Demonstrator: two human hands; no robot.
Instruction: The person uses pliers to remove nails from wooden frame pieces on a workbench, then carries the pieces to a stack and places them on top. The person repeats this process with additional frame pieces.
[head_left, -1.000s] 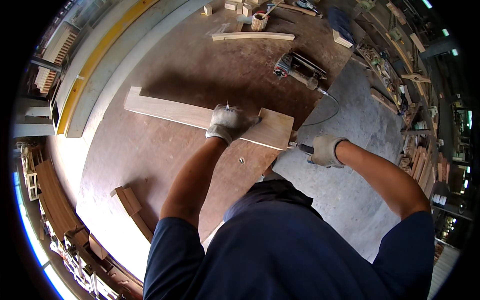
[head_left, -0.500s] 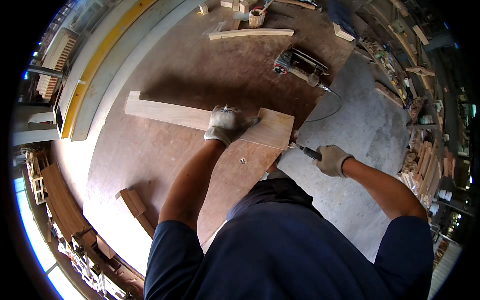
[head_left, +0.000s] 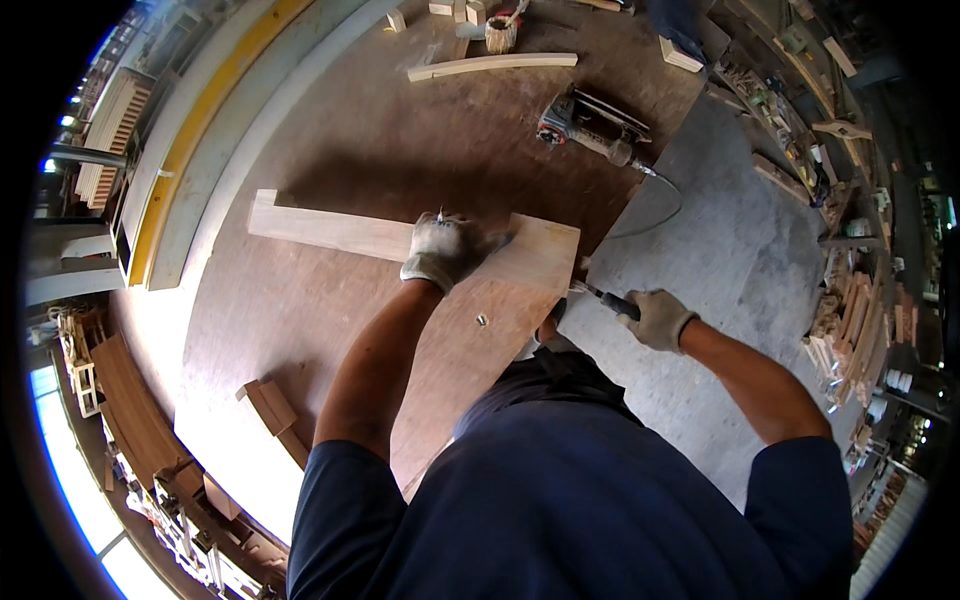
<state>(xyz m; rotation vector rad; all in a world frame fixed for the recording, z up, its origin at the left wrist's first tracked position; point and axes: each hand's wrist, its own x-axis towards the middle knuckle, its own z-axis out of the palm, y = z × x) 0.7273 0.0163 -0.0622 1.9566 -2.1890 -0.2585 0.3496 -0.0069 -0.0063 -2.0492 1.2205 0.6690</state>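
My left hand (head_left: 437, 250), in a pale work glove, is closed over the middle of a long pale wooden board (head_left: 340, 231). Its thumb side lies toward the board's wider right end, and a small shiny point sticks up by the knuckles, too small to name. The board lies flat on a brown worktable (head_left: 330, 310) and has a raised tip at its far left. My right hand (head_left: 657, 320), also gloved, is wrapped round the dark handle of a hammer (head_left: 617, 303). The hammer's metal end is close to the board's right end; whether they touch I cannot tell.
A nail gun (head_left: 590, 125) with an air hose lies at the table's right edge. Farther back are a curved wooden strip (head_left: 492, 66), a brush pot (head_left: 501, 34) and small blocks. Wooden offcuts (head_left: 272, 408) rest at the near left. Grey floor (head_left: 700, 240) lies to the right.
The whole view has shifted slightly. Both hands keep about the same places relative to the board, with the left glove on it and the hammer by its right end.
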